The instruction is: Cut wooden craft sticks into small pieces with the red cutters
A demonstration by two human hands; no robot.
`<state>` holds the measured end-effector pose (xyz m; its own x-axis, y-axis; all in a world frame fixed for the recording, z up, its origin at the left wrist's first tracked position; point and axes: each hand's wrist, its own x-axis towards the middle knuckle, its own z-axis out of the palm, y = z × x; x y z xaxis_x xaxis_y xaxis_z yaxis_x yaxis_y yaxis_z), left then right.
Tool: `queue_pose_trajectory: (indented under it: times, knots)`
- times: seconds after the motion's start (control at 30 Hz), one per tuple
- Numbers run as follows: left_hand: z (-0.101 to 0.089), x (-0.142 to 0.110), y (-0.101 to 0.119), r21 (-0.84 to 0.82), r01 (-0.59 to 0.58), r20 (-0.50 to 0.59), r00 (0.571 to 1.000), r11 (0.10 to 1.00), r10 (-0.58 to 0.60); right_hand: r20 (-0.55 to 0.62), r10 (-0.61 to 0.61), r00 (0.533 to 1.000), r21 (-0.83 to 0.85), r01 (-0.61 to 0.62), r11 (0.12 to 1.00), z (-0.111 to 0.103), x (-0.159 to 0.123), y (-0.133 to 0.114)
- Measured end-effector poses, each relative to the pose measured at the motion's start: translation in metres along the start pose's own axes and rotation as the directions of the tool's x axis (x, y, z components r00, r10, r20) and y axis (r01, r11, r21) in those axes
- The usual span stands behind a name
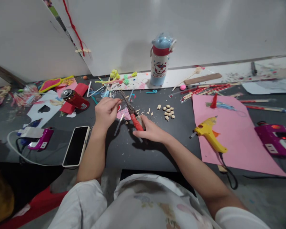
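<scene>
My right hand is wrapped round the red handles of a pair of pliers, whose dark jaws point away and to the left. The jaw tips reach close to the fingers of my left hand. That hand is closed in a pinch; what it holds, if anything, is too small to make out. Beneath the pliers lie a clear glue stick and a round pink piece. Right of the jaws sits a group of short cut wooden pieces, with small scraps scattered nearer the pliers.
A bottle stands at the back. On the left are a red drink can, a phone and a purple power socket. A yellow glue gun lies on pink paper at right, near another purple socket.
</scene>
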<state>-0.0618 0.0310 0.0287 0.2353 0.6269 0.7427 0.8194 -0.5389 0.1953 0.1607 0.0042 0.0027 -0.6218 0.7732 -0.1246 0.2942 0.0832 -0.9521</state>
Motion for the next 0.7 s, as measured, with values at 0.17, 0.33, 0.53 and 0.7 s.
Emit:
queue_pose_trajectory:
  times: [0.17,0.33,0.53,0.7]
  knots:
    - [0.001,0.0,0.0,0.01,0.041,0.033,0.999,0.999,-0.042,-0.02,-0.011,1.0,0.022,0.011,1.0,0.002,0.001,0.004]
    - [0.001,0.0,0.0,-0.001,0.049,0.044,0.998,0.999,-0.049,-0.055,-0.011,0.998,-0.036,0.009,0.999,0.003,0.001,0.004]
    - [0.007,0.001,0.006,0.032,0.21,0.065,0.975,0.977,-0.212,-0.1,0.045,0.994,0.004,-0.045,0.999,0.004,0.003,0.004]
    - [0.022,-0.002,0.017,-0.158,0.545,0.123,0.838,0.823,-0.531,-0.189,0.116,0.975,0.129,-0.092,0.987,0.004,0.01,0.009]
